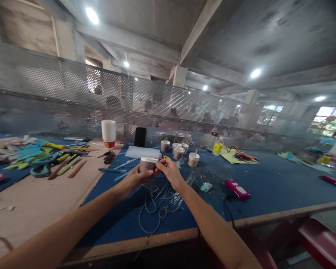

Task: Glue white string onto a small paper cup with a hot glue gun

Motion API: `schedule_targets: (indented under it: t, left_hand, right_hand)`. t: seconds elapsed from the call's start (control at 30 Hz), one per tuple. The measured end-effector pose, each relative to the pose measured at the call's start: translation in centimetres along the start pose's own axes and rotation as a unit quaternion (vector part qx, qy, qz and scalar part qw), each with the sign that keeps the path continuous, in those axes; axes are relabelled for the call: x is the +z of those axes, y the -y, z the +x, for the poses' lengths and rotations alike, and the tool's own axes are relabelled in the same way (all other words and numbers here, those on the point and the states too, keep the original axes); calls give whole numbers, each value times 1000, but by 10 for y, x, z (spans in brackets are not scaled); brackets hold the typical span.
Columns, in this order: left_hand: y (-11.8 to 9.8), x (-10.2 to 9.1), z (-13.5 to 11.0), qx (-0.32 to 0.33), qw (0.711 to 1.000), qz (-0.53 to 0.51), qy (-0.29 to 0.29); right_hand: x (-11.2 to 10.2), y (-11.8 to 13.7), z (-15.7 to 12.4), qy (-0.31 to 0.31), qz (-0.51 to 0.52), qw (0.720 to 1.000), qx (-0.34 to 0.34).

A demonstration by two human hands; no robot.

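Observation:
My left hand (133,178) is wrapped round a small paper cup (148,164) held above the blue mat (268,186). My right hand (169,170) pinches at the cup's rim on its right side, fingers closed. Under both hands lie loops of grey cord (154,209) and thin wires (179,194). Just beyond stand several small cups with cord handles (178,149).
A stack of white paper cups (108,133) and a black phone (140,136) stand by the perforated metal screen (58,93). Scissors and coloured strips (42,158) lie at the left. A pink tool (237,188) and yellow items (235,155) lie at the right. People sit behind the screen.

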State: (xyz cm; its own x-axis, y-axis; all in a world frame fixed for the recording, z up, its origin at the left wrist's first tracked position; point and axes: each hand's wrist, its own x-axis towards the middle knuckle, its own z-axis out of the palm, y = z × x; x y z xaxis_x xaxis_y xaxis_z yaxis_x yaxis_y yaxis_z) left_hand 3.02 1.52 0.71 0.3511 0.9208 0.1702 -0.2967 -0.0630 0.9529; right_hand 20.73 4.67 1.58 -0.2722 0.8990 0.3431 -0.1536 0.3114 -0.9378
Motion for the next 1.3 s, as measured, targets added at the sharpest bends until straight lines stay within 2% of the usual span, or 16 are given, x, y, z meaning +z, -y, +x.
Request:
schedule_targets:
  t: [0.2, 0.37, 0.43, 0.5, 0.57, 0.63, 0.7, 0.8, 0.87, 0.97, 1.13, 1.2, 1.3]
  left_hand:
    - [-3, -7, 2, -7, 1000, -7, -12]
    - [-6, -13, 1, -11, 996, -87, -26]
    - [-6, -15, 1, -14, 993, -109, -32]
    - [-7, -17, 2, -19, 991, -125, -38]
    - [-9, -19, 2, -25, 989, -136, -50]
    - [-12, -19, 1, -31, 986, -148, -65]
    - [-15, -18, 0, -32, 984, -166, -65]
    - [-16, -16, -2, -33, 980, -192, -44]
    - [-16, -15, -4, -38, 978, -201, -29]
    - [-16, -14, -5, -49, 978, -201, -10]
    - [-17, -13, -6, -59, 980, -189, -7]
    - [-17, -14, -5, -61, 980, -187, -10]
    - [-17, -16, -5, -62, 980, -190, -4]
  right_hand:
    - [1, 1, -2, 35, 4, 999, -17]
    - [9, 1, -13, 69, -121, 987, -85]
    - [11, 4, -19, 69, -219, 962, -145]
    - [8, 9, -24, 52, -330, 918, -214]
    - [-1, 15, -27, 11, -423, 873, -242]
    - [-19, 20, -27, -41, -496, 845, -198]
    - [-41, 23, -26, -76, -563, 817, -100]
    - [-73, 17, -25, -68, -646, 758, 61]
    - [-86, 9, -25, -46, -655, 743, 127]
    - [-92, -1, -22, -6, -635, 754, 170]
    - [-83, -10, -15, 9, -610, 772, 178]
    - [-83, -13, -14, -23, -577, 797, 176]
    - [-87, -16, -14, -83, -485, 856, 157]
